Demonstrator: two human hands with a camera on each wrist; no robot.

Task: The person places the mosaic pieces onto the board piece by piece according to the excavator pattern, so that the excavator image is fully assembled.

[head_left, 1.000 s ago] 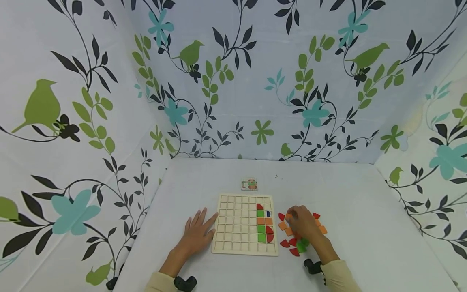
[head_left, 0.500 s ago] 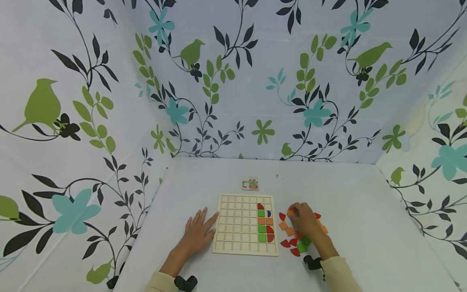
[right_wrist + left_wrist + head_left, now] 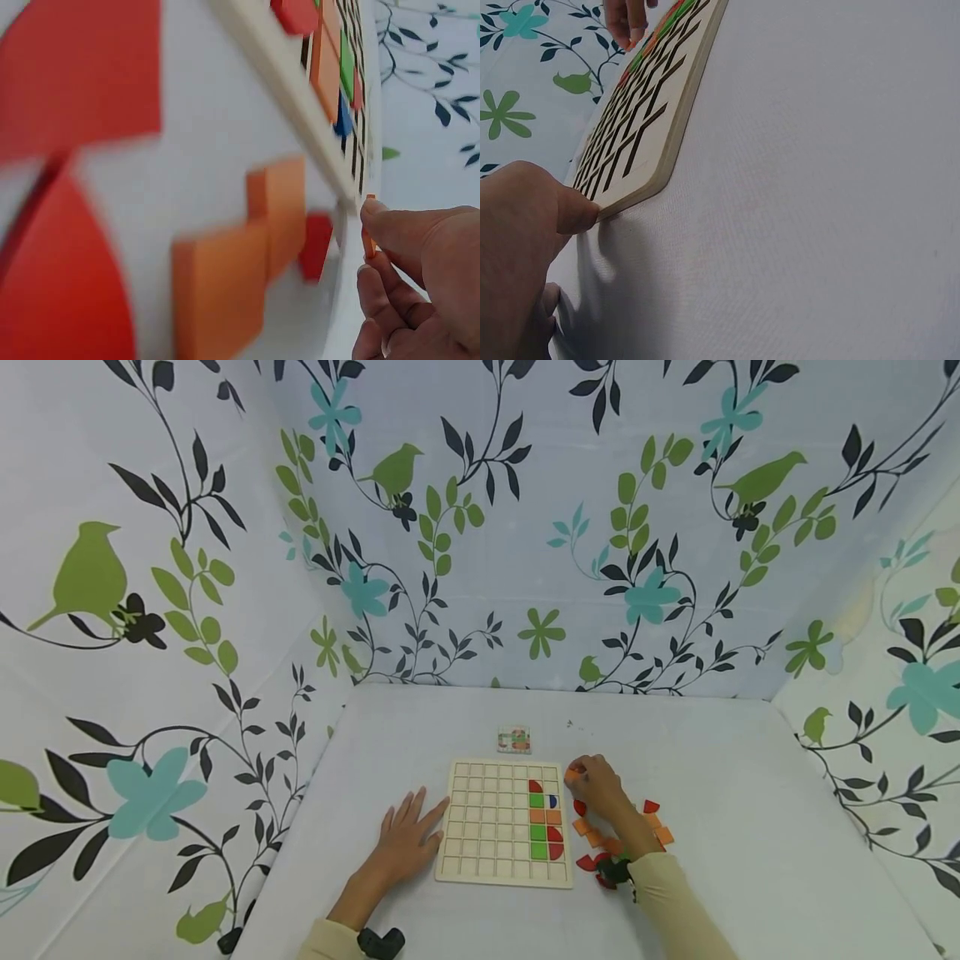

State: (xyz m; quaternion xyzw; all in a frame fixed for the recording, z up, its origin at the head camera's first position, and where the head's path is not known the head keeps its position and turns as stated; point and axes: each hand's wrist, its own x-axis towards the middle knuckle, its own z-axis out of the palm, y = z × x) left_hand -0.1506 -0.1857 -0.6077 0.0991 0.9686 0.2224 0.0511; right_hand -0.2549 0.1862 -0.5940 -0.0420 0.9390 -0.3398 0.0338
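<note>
My right hand (image 3: 597, 785) pinches an orange square tile (image 3: 369, 238) between thumb and fingers, just off the top right corner of the wooden grid board (image 3: 480, 827). On the board's right columns sit green squares (image 3: 538, 832), orange squares (image 3: 545, 817), red quarter-circle tiles (image 3: 555, 843) and a blue half-round tile (image 3: 552, 802). My left hand (image 3: 407, 843) lies flat on the table with fingers spread, and its thumb touches the board's left edge, as the left wrist view shows.
Loose red (image 3: 651, 807), orange (image 3: 582, 827) and green tiles lie right of the board, partly hidden under my right forearm. A small picture card (image 3: 513, 740) lies behind the board. Patterned cloth walls (image 3: 480, 527) bound the white table.
My right hand has lifted away from the loose tiles and moved left and farther back, to the board's top right corner, with the orange tile. The left hand stays where it was.
</note>
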